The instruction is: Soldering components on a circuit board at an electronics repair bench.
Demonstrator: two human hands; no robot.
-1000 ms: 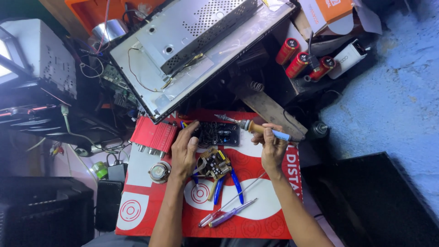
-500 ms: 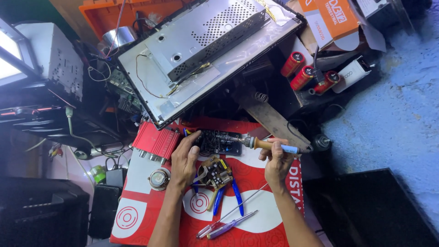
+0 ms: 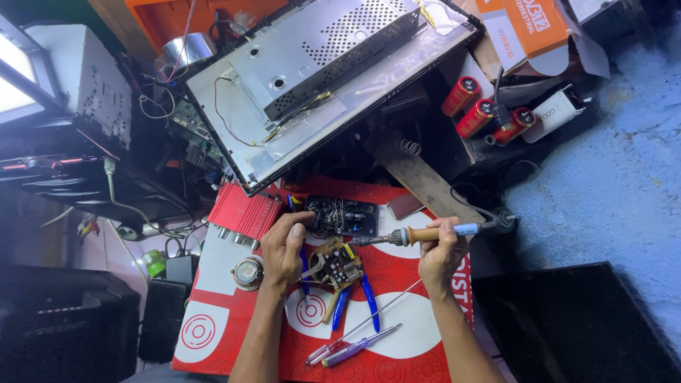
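Observation:
My left hand (image 3: 284,245) grips a small brown circuit board (image 3: 339,261) by its left edge, just above the red and white mat (image 3: 227,312). My right hand (image 3: 440,255) is shut on a soldering iron (image 3: 418,235) with a tan and blue handle. The iron lies level and its metal tip points left, close to the board's upper right edge. A larger black circuit board (image 3: 342,215) lies just behind the small one. Blue-handled pliers (image 3: 355,301) rest under and in front of the small board.
Two screwdrivers (image 3: 355,339) lie at the mat's front. A red finned metal case (image 3: 242,213) and a round metal part (image 3: 248,272) sit left of my left hand. A large opened grey chassis (image 3: 319,78) leans behind. Three red cylinders (image 3: 482,113) stand at the right. Dark boxes flank both sides.
My right hand has swung the soldering iron down from a slant to level, its tip now near the small board. The left hand keeps its hold on the board.

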